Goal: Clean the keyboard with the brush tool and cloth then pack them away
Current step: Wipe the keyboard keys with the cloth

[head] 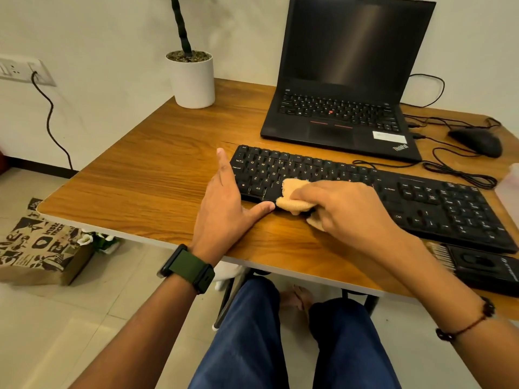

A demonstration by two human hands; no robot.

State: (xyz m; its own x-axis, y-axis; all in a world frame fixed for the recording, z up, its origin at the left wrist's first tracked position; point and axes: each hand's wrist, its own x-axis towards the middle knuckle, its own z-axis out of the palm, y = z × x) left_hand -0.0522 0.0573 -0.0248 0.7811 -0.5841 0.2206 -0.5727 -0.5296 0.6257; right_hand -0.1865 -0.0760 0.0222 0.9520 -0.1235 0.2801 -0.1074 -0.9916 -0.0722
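Right hand (341,209) bunches a soft peach cloth (295,196) against the matte black keyboard (393,197); left hand (227,203) rests flat, fingers straight, at its end; behind it, a ThinkPad laptop (345,88).

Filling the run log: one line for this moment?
phase: wiping | right hand: grips orange cloth on black keyboard | left hand: steadies keyboard's left end | brush tool: idle

— How do the hands lie?
— The left hand (224,203) lies flat, fingers straight, thumb stretched out to the right. The right hand (339,209) is curled, knuckles up, fingers bunched round something it grips.
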